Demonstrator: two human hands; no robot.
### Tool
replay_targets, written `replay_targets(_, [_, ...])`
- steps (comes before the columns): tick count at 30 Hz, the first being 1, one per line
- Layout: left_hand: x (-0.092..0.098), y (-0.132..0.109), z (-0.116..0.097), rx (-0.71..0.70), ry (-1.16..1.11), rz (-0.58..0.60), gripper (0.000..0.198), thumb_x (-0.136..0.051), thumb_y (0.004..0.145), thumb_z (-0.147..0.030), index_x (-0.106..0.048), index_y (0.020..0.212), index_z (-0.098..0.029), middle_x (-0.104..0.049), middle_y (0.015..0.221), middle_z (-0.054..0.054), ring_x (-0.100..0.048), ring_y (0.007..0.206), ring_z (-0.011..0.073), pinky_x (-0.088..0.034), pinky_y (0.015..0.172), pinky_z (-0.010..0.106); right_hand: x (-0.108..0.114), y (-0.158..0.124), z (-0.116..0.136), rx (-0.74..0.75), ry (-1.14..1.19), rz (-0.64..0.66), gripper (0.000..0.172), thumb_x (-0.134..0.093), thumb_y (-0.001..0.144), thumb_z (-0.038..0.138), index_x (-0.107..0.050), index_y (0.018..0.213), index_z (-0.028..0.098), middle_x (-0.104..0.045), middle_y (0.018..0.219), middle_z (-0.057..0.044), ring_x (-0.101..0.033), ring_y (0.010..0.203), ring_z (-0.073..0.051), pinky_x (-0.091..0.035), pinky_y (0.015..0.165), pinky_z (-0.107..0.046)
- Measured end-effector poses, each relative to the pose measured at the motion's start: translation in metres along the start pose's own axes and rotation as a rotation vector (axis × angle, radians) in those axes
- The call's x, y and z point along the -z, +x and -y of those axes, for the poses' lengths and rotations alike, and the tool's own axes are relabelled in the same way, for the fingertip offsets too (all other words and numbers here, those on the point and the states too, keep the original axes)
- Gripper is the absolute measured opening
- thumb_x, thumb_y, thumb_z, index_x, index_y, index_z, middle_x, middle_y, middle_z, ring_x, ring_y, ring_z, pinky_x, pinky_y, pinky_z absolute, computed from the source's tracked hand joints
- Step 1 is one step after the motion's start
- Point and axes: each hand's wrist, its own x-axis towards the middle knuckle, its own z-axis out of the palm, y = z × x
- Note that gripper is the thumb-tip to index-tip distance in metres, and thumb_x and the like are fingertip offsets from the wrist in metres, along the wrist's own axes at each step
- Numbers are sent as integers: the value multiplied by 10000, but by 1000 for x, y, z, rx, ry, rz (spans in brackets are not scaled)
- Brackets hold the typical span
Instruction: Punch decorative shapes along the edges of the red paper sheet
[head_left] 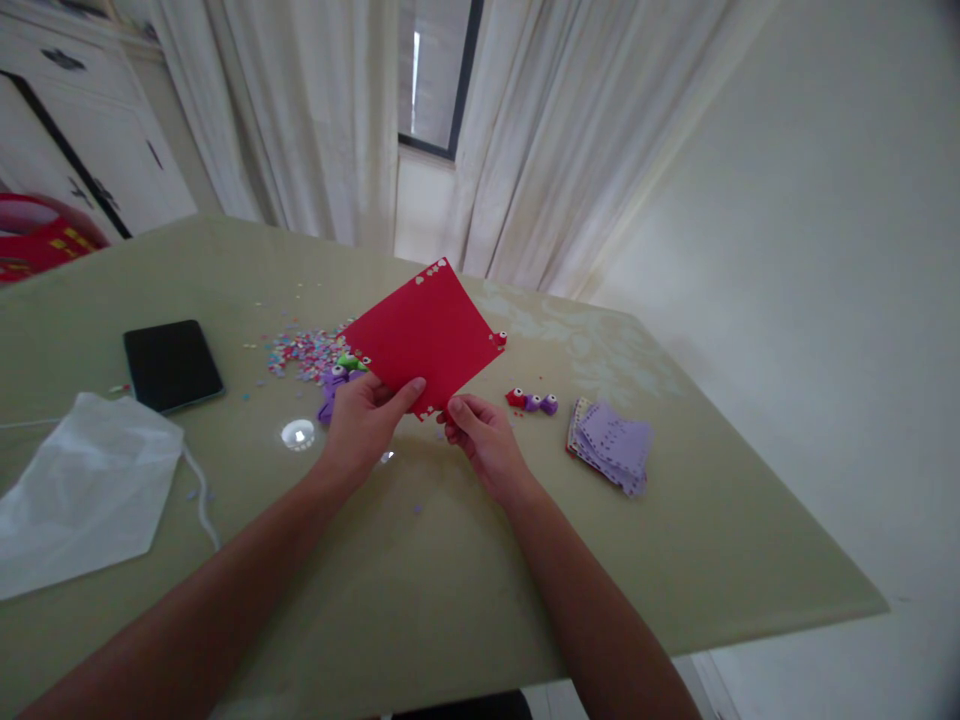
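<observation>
The head view begins, at left, with a shiny red object (45, 230) at the frame's edge and a soft white fabric piece with thin cords (97, 490) beside a flat black tablet (172, 365). A loose scatter of tiny multicoloured paper bits (304, 352) comes next, then purple and green figures with round eyes (328, 405), partly hidden by the left hand (361, 418). That hand grips a red square paper sheet (427, 335), thumb on top, fingers beneath; the sheet is held tilted above the table, with little cut-outs near several corners. The right hand (487, 440) pinches its edge near the lowest corner (whether the dark red bit at those fingertips belongs to the sheet, I cannot tell). Right of it sit a row of small red and purple eyed pieces (534, 403) and a stack of lavender paper squares (619, 440); beyond, a wide stretch of tabletop runs to the slanting right edge.

The pale green glossy table (712, 540) stands near a white cabinet (97, 120), cream curtains (315, 120), a narrow dark-framed window (439, 70) and a plain white wall (840, 300).
</observation>
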Motion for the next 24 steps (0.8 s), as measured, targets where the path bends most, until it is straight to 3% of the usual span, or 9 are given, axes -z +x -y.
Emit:
replay_targets(5, [1,0,1,-12,40,4,370,-918,752,-532,-814,893,-206,-864,949,85,-813,863,303,-652,727,373,0,0,0,-6,24,0,505,-951,669,670,-805,836,216,-743,794,-30,-565,644,-131,-436,634,-284])
replay_targets(13, [-1,1,4,-45,14,9,430,-919,738,-525,-829,968,-174,-868,966,95,-810,830,272,-654,762,362,0,-1,-1,20,-21,15,519,-940,679,691,-794,813,211,-734,788,-20,-567,646,-130,-435,627,-284])
replay_targets(24, [1,4,11,-20,9,177,425,-953,700,-540,-829,899,-186,-846,838,78,-797,771,263,-648,726,353,4,4,-7,-40,-77,-11,597,-902,668,756,-731,712,185,-676,639,-18,-492,529,-113,-334,524,-284])
